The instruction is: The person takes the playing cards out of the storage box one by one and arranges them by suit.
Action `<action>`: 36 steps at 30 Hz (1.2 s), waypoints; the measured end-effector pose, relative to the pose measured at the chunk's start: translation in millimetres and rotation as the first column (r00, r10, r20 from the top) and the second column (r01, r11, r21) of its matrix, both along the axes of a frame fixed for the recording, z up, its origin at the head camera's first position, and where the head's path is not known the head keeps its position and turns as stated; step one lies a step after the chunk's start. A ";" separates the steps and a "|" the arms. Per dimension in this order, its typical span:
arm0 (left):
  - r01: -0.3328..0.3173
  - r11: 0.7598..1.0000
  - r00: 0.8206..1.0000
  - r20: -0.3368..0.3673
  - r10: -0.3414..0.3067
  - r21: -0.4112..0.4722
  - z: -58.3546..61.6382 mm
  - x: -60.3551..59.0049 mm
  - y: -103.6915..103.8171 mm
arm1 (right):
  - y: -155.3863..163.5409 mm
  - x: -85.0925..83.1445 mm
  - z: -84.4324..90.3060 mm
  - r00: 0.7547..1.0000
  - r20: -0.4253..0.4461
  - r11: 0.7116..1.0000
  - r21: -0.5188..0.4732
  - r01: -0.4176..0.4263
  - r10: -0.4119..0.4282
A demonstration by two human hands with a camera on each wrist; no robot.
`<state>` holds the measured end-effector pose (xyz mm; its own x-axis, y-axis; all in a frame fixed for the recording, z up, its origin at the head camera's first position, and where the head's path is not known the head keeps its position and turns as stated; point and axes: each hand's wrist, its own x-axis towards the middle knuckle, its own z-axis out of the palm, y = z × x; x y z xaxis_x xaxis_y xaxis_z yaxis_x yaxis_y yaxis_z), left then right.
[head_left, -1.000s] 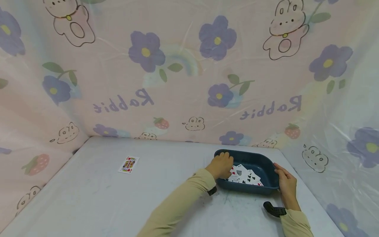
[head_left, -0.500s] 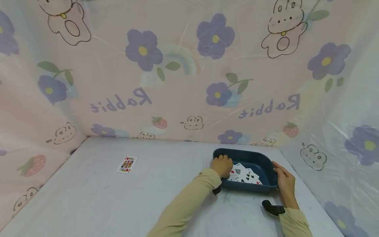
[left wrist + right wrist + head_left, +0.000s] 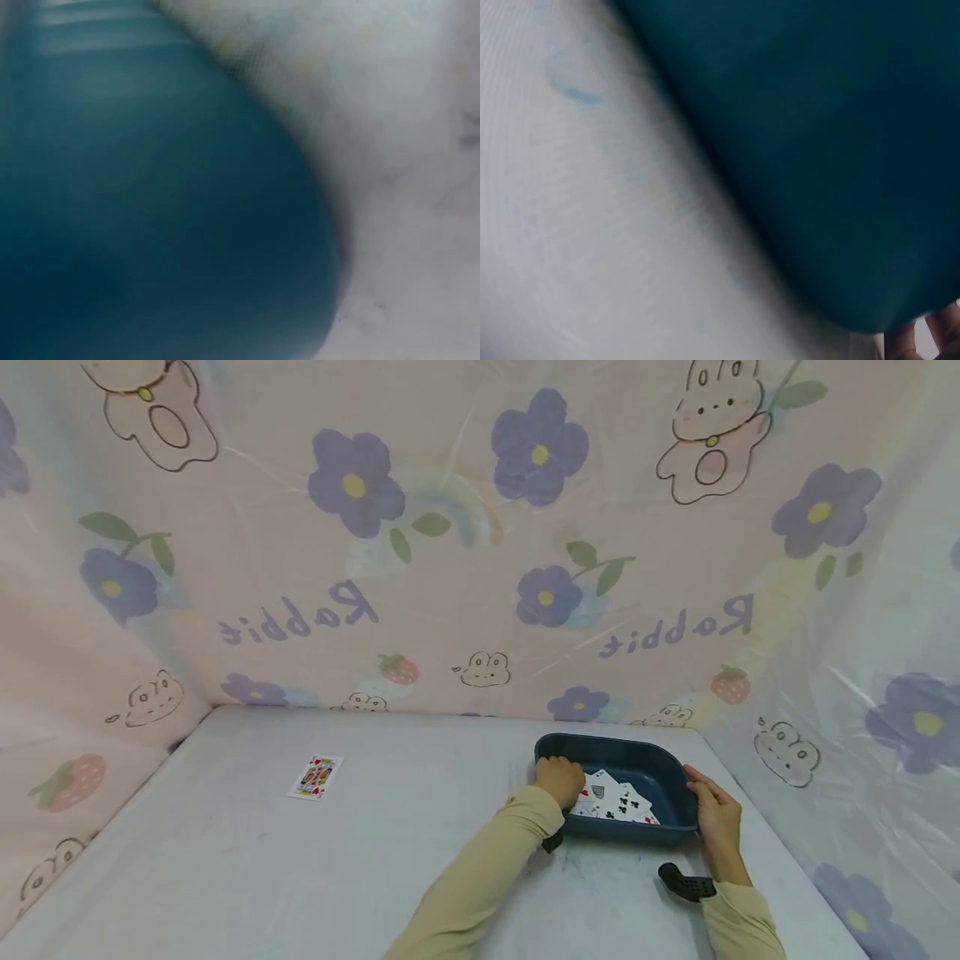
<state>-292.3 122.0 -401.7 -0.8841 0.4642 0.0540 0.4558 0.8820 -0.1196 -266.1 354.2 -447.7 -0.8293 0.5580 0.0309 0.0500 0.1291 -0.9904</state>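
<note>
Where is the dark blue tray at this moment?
In the head view, the dark blue tray is on the right part of the white table, between the left hand at its left end and the right hand at its right end.

Room: card (image 3: pixel 316 777) to bin (image 3: pixel 622 832) | 2 ends blocked: left hand (image 3: pixel 559 782), right hand (image 3: pixel 717 818)

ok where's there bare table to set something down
The table is bare between the lone face card and the blue tub, as far as the left sleeve, and also left of that card. It's crowded at the tub: left hand at its left end, cards inside, right hand gripping the other.
</note>
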 end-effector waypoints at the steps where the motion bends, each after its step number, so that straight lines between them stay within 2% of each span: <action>1: -0.002 1.000 1.000 -0.003 0.002 0.000 -0.6 0.0 0.1 | -0.4 -0.1 0.0 1.000 0.000 1.000 0.002 -0.001 0.001; 8: -0.015 1.000 0.999 -0.028 0.015 0.012 -2.2 0.0 0.5 | -2.8 -1.7 0.3 1.000 0.004 1.000 -0.011 -0.005 0.005; 13: -0.018 0.999 1.000 -0.005 0.018 0.040 -0.1 0.2 -0.1 | -2.5 -1.0 -0.4 1.000 0.008 1.000 -0.013 -0.013 0.013; 18: -0.024 0.999 0.999 0.030 0.024 0.028 -0.6 -1.5 2.0 | -2.1 -0.6 -0.5 1.000 -0.009 1.000 -0.014 -0.014 0.014; 23: -0.034 0.999 0.997 0.074 0.034 -0.005 -4.5 -7.0 5.5 | -2.8 -0.8 0.5 0.999 -0.031 1.000 -0.010 -0.011 0.010; 24: -0.032 0.999 0.998 0.059 0.032 0.000 -13.0 -13.0 7.8 | -2.9 -0.8 0.6 0.999 -0.033 1.000 -0.012 -0.011 0.011; 30: 0.002 0.999 0.998 0.061 -0.004 0.041 -16.0 -16.9 7.9 | -1.9 -0.4 0.5 0.999 -0.035 1.000 0.000 -0.010 0.010; 31: 0.007 0.999 0.997 0.079 -0.011 0.046 -8.2 -12.3 5.7 | -1.6 -0.3 0.4 0.999 -0.035 1.000 0.001 -0.009 0.009; 36: 0.040 0.991 0.995 0.085 -0.051 0.127 -4.0 -11.8 2.7 | 0.3 0.4 -0.7 1.000 -0.019 1.000 0.020 -0.004 0.005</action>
<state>-304.1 124.7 -405.7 -0.8661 0.4984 0.0372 0.4995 0.8657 0.0321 -265.7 354.5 -448.4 -0.8309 0.5534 0.0573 0.0310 0.1489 -0.9884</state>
